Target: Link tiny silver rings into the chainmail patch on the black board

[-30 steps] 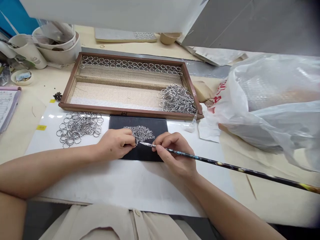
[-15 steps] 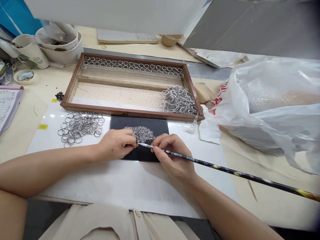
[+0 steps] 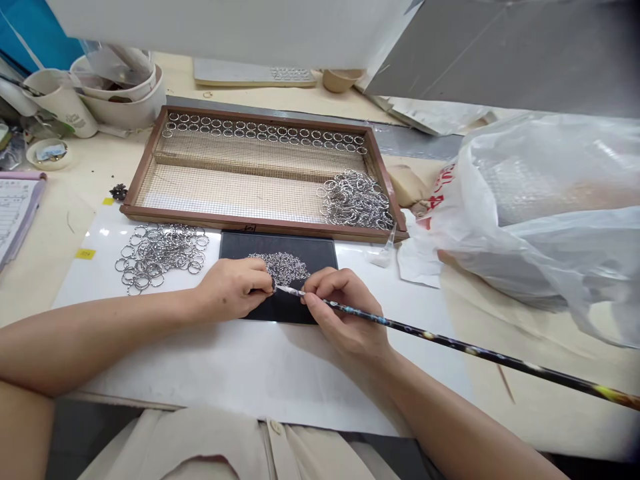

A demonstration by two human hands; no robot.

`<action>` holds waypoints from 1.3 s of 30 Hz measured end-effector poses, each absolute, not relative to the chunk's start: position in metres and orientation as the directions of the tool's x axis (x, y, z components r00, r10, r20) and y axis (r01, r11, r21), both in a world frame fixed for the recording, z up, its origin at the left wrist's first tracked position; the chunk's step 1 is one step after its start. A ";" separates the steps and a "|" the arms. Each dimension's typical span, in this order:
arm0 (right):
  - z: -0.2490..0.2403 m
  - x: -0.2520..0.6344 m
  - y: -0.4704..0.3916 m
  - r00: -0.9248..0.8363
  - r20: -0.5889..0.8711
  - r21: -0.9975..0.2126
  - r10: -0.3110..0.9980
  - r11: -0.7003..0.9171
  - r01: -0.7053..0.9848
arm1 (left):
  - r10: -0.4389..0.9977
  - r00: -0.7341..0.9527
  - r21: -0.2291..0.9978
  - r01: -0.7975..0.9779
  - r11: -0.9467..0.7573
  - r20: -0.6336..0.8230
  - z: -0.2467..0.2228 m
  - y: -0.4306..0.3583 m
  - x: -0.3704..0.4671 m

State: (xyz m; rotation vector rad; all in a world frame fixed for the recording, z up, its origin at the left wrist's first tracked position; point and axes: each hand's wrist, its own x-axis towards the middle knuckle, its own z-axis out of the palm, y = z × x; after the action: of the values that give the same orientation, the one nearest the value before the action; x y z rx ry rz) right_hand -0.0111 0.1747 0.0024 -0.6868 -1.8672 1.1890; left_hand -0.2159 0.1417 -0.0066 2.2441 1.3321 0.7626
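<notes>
My left hand (image 3: 235, 287) is closed in a pinch over the black mat (image 3: 295, 315); what its fingertips hold is mostly hidden. My right hand (image 3: 347, 307) grips a long, thin, dark patterned stick (image 3: 425, 333) like a pen, its pale pointed tip touching or almost touching the left fingertips. Just beyond the fingers, a heap of tiny shiny stones or beads (image 3: 286, 268) lies on the mat. To the left of my left hand, loose silver rings (image 3: 163, 257) are piled on the white sheet (image 3: 240, 373).
Behind the mat stands a wood-framed mesh tray (image 3: 240, 219), with rings in rows along its far side and a ring pile (image 3: 356, 200) at its right. A plastic bag (image 3: 540, 220) bulges at right. Cups (image 3: 70, 100) and a notebook (image 3: 17, 213) are at left.
Almost nothing differs. The stick's far end has dipped slightly, while both hands stay in nearly the same place.
</notes>
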 end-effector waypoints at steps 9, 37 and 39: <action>0.004 -0.011 0.176 -0.478 0.338 -0.914 0.811 0.404 0.040 | 0.879 0.381 0.597 0.647 -0.474 0.286 -0.006 0.141 -0.215; 0.001 -0.003 0.184 -0.324 0.091 -0.957 0.942 0.173 0.233 | 0.849 0.386 0.531 0.663 -0.527 0.361 -0.007 0.143 -0.215; 0.001 -0.004 0.184 -0.330 0.095 -0.954 0.939 0.181 0.240 | 0.851 0.388 0.531 0.667 -0.524 0.353 -0.007 0.143 -0.215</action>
State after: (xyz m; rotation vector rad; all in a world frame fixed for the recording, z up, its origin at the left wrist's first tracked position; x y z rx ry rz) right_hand -0.0035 0.1839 0.0010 -1.1253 -1.7141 1.1889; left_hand -0.2152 0.1427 -0.0070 2.3486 1.3295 0.8672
